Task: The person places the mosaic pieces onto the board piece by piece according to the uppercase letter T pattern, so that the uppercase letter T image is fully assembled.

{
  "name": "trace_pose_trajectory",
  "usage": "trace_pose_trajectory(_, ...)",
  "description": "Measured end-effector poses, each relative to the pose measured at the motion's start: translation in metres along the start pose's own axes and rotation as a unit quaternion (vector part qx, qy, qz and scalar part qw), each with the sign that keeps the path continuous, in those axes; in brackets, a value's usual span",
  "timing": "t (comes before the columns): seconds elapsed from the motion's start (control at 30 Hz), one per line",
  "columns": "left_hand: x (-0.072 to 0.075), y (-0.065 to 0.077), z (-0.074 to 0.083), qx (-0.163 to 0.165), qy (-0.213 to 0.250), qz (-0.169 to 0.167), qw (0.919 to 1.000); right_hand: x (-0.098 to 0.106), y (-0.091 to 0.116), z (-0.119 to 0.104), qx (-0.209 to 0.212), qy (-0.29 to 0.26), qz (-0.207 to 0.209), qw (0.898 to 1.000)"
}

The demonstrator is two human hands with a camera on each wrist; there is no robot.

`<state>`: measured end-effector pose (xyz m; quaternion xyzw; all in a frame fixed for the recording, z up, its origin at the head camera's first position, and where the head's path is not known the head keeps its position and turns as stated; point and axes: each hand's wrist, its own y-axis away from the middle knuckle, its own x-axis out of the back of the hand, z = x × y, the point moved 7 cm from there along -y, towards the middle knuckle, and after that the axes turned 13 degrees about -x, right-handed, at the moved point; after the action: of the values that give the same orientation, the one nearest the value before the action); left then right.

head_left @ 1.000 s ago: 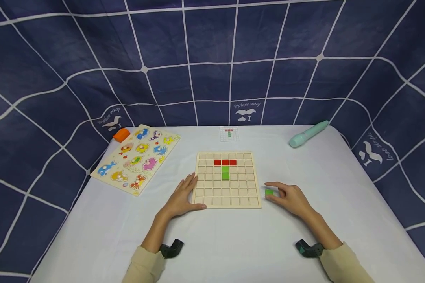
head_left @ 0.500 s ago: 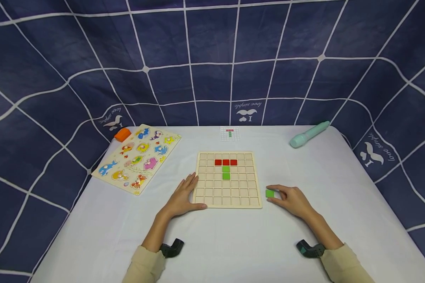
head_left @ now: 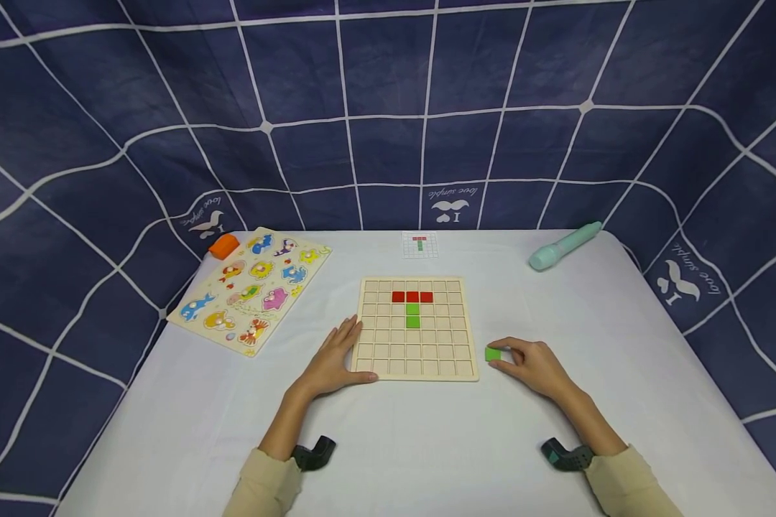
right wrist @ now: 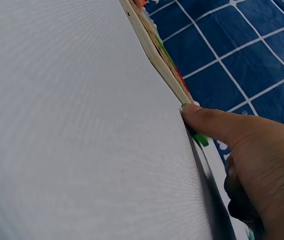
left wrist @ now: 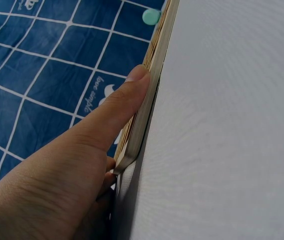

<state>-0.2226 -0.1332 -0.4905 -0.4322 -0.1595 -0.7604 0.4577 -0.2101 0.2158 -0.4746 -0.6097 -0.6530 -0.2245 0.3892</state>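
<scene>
A wooden grid board (head_left: pixel 381 352) lies at the middle of the table, with a row of three red tiles (head_left: pixel 412 296) and two green tiles (head_left: pixel 413 315) below it. My left hand (head_left: pixel 330 362) rests at the board's near left corner, fingers along its left side and thumb on the front edge. In the left wrist view, the thumb (left wrist: pixel 127 95) lies straight against the board's rim (left wrist: pixel 149 100). To the right of the board, my right hand (head_left: pixel 530 365) pinches a loose green square tile (head_left: pixel 493 354) between thumb and index finger. The right wrist view shows this green tile (right wrist: pixel 200 138) partly hidden behind the thumb.
Behind the board lies a small pattern card (head_left: pixel 419 245) with a red and green T. A sea-animal peg puzzle (head_left: pixel 278 276) is at the left, beside an orange object (head_left: pixel 223 246). A mint-green, microphone-shaped object (head_left: pixel 564 246) lies back right. A dark curtain surrounds the table.
My right index finger has come down to the green tile's far edge, and the thumb has shifted slightly toward me, leaving more of the tile visible. My left hand has stayed in place.
</scene>
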Motion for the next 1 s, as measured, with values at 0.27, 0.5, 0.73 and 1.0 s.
trace_pose_trajectory(0.27, 0.0, 0.001, -0.002, 0.0, -0.001, 0.004, 1.0, 0.006, -0.01, -0.021, 0.027, -0.015, 0.022, 0.999)
trace_pose_trajectory(0.5, -0.001, 0.0, -0.001, 0.006, -0.003, 0.0, 1.0, -0.016, -0.028, -0.051, 0.032, -0.014, -0.006, 0.999)
trace_pose_trajectory(0.73, -0.001, 0.0, -0.001, 0.008, -0.001, 0.003, 1.0, -0.046, -0.047, -0.087, 0.047, 0.002, -0.005, 0.999)
trace_pose_trajectory(1.0, -0.001, 0.001, -0.002, 0.002, -0.006, 0.005, 1.0, -0.075, -0.061, -0.1, 0.04, 0.002, -0.013, 0.999)
